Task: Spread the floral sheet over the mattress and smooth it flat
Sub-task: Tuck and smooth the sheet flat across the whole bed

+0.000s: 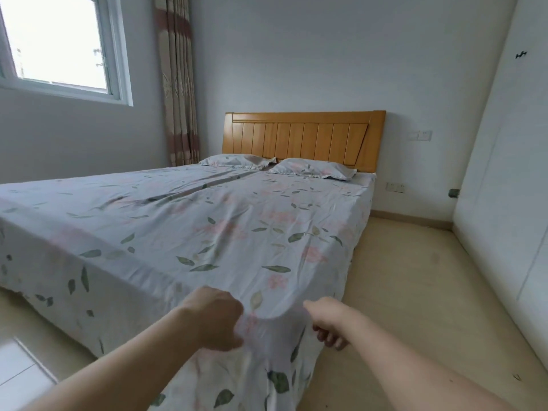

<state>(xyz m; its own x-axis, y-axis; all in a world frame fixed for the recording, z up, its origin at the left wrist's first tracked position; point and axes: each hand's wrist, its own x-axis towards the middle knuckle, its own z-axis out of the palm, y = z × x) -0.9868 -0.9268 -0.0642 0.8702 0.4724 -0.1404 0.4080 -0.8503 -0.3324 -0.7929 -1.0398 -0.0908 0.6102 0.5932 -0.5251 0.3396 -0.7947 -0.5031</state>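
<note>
Covering the whole mattress, the floral sheet (207,221) is spread but creased mid-bed. The left hand (215,318) grips its near corner; the right hand (329,323), loosely curled beside, holds nothing. Smoothing remains.

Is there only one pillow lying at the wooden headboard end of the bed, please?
No, two floral pillows lie side by side against the wooden headboard.

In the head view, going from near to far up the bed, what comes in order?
Left hand and right hand at the sheet's near corner → long crease → two pillows → headboard → wall.
</note>
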